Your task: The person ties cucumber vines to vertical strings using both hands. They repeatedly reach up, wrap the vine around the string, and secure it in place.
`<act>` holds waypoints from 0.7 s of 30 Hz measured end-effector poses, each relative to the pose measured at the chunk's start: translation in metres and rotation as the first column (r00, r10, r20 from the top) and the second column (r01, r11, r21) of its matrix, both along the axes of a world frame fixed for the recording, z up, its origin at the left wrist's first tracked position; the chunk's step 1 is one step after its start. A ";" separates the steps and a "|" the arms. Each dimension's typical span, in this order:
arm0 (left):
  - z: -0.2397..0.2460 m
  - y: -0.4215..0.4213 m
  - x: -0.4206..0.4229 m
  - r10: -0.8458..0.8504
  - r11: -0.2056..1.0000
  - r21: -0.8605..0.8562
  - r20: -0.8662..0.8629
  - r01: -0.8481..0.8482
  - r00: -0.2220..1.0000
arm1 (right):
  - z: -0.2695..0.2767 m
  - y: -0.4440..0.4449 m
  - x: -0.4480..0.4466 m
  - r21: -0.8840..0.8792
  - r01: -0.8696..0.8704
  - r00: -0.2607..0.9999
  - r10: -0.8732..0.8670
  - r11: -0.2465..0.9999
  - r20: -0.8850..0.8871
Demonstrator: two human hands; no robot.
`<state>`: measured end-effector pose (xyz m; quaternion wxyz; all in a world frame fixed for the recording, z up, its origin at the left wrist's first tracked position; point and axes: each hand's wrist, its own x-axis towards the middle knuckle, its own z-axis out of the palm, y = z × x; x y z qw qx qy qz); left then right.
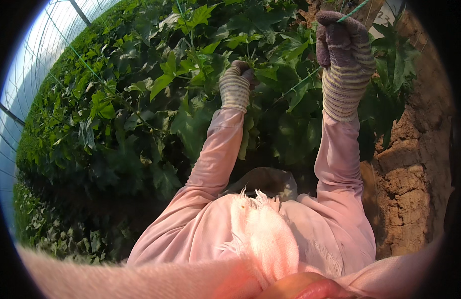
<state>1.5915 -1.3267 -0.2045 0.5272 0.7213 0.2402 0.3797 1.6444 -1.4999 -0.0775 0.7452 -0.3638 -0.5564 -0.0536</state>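
My left hand [238, 84], in a striped knit glove with dark fingers, is curled among the leaves of a vine plant [193, 74]; a stem or leaf stalk shows at its fingertips, but what lies inside the fingers is hidden. Further right and higher, my right hand [344, 61], in a like glove, is closed on a green twine [355, 10] that runs up from its fingers. Another stretch of green twine [303, 80] slants from beside that hand down into the leaves. Broad lobed green leaves [396, 61] hang right of my right hand.
Dense leafy plants [85, 112] fill the left and middle. Cracked brown soil [402, 187] lies along the right. A greenhouse frame with clear film [25, 67] curves at the upper left. Green twine [81, 59] crosses there. A translucent plastic bag [268, 181] is by my waist.
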 end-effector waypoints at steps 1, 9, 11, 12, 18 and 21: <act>0.008 0.008 0.008 -0.077 0.993 0.084 -0.016 0.079 0.997 | -0.003 0.001 0.000 -0.110 0.106 0.994 -0.102 0.988 0.043; 0.069 -0.014 0.034 -0.182 0.893 0.437 0.133 0.107 0.974 | -0.074 0.025 0.051 -0.049 0.768 0.543 -0.608 0.639 0.579; 0.080 -0.024 0.031 -0.237 0.847 0.519 0.180 0.113 0.955 | -0.076 0.025 0.063 -0.010 0.794 0.501 -0.646 0.608 0.576; 0.082 -0.028 0.027 -0.252 0.853 0.506 0.183 0.128 0.950 | -0.074 0.024 0.068 -0.130 0.864 0.441 -0.606 0.487 0.662; 0.084 -0.027 0.020 -0.297 0.935 0.262 0.205 0.240 0.933 | -0.056 0.027 0.073 -0.426 0.778 0.624 -0.649 0.462 0.436; 0.085 -0.021 0.019 -0.401 0.915 0.073 0.255 0.396 0.880 | -0.047 0.030 0.079 -0.408 0.537 0.842 -0.440 0.738 0.313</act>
